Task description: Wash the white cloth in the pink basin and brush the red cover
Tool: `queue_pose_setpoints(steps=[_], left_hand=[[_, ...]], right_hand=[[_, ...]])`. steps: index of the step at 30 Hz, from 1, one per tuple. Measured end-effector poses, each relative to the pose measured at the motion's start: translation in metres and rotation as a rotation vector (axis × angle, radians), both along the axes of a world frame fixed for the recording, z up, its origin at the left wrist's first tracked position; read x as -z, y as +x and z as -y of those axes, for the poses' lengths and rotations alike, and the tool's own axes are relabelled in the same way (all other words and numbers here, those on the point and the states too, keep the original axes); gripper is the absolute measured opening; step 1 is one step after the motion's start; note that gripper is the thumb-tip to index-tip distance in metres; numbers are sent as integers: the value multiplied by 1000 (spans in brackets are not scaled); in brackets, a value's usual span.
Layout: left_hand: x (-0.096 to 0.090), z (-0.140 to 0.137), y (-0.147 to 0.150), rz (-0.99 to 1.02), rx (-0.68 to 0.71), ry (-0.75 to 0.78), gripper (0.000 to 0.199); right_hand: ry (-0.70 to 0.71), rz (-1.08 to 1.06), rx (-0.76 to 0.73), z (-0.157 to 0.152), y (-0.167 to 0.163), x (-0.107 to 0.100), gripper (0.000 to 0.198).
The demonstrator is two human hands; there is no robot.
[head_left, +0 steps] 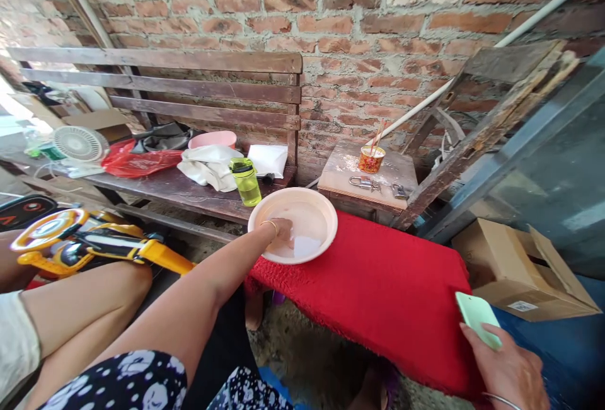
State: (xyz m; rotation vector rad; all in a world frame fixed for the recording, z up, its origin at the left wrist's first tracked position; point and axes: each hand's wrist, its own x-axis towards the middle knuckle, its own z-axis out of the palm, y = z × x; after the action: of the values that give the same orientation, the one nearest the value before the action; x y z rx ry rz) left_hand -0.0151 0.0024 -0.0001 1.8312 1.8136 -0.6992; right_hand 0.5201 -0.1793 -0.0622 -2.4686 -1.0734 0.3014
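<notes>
My left hand, with a gold bangle at the wrist, reaches down into a pale pink basin. Its fingers point into the shallow water and are mostly hidden, so I cannot tell whether they grip anything. A bright white patch, perhaps reflected light, shows beside them. The basin rests on the left end of a bench covered with red cloth. At the lower right, my right hand is closed on the lower edge of a flat mint-green phone, held near the cloth's right end.
A green bottle, white cloth and red bag occupy the wooden bench behind. Padlocks and a paper cup with chopsticks sit on a stool. Another person's knee and a yellow-black toy are left, a cardboard box right.
</notes>
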Motion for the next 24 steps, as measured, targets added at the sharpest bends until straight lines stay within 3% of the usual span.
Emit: queue_pose_setpoints(steps=[3,6,11,14,17,20,24], left_hand=[[-1,-1,0,-1,-5,-2,83],[0,-2,-1,-3,6,-9,84],[6,-4,-6,-11,49,-9,83],[10,-6,-8,-26,57,-21,84],[11,-7,-9,-30,62,-17,84],[12,-7,-9,-23,72,-7,85],[13,-5,-11,1,88,41,87]], right_hand=[[-51,13,5,-3,-4,-9,69],[57,62,-86,-4,-36,-24,75],[316,14,-426,2,-156,-32,54],[340,-39,-608,10,-238,-28,29],[314,-20,-756,18,-297,-27,24],[251,0,-814,20,-319,-25,27],[207,66,-769,20,-290,-14,24]])
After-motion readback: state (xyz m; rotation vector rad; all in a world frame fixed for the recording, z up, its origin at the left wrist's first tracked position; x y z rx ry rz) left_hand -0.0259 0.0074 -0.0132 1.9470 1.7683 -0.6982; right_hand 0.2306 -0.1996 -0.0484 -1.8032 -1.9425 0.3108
